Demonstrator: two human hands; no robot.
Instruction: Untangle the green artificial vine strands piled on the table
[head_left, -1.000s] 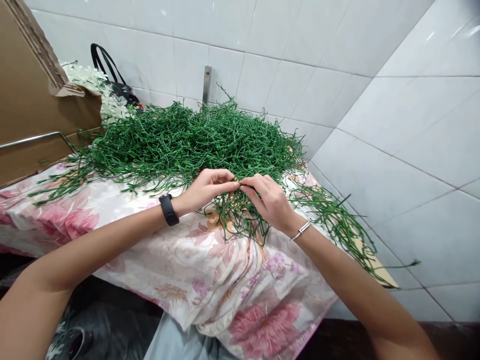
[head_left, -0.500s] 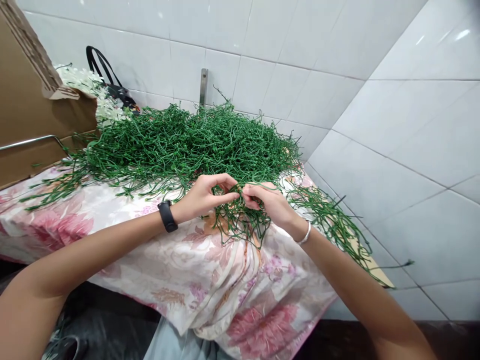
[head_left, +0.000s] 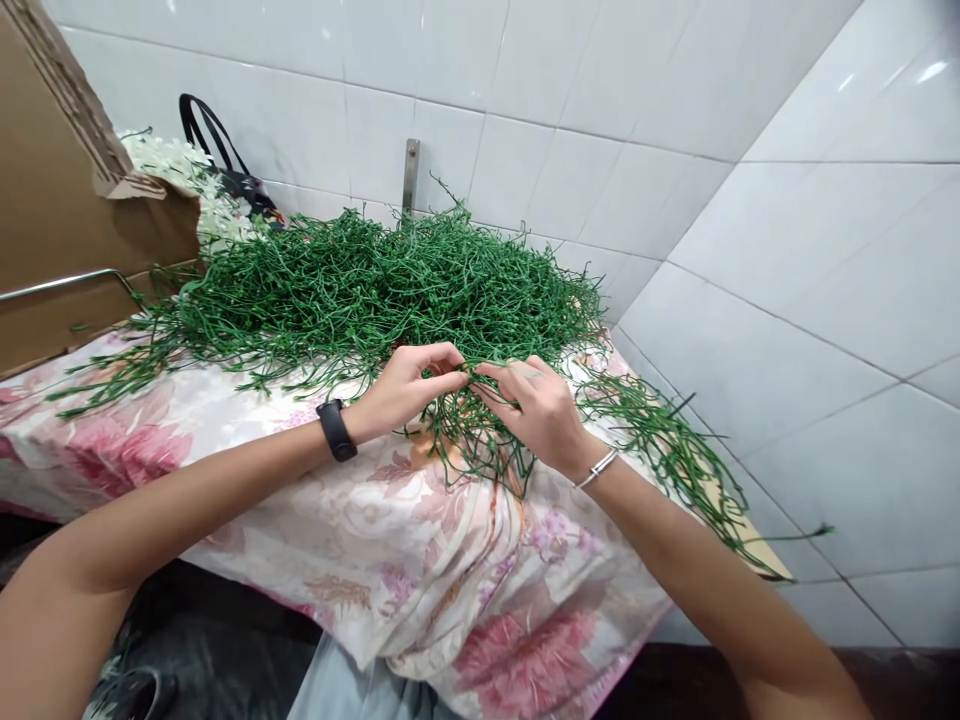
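My left hand [head_left: 420, 382], with a black band on its wrist, pinches a thin green plastic stem [head_left: 480, 368] between thumb and fingers. My right hand [head_left: 541, 405], wearing a thin bracelet, closes on the same stem, and the fingertips of both hands nearly meet. Just below them a small tangle of green stems [head_left: 480, 440] lies on the flowered cloth [head_left: 330, 530]. Behind the hands rises a big heap of green stems [head_left: 390, 285]. The exact grip is partly hidden by my fingers.
More stems [head_left: 667, 430] lie along the right edge, over a pale board [head_left: 761, 550]. At the left stand a cardboard box [head_left: 45, 180], white artificial flowers [head_left: 225, 215] and a black bag [head_left: 240, 185]. White tiled walls [head_left: 540, 170] close off the back and right.
My right hand has turned, its fingers now reaching further left toward my left fingertips. My left hand has shifted slightly left and up. The heap looks the same.
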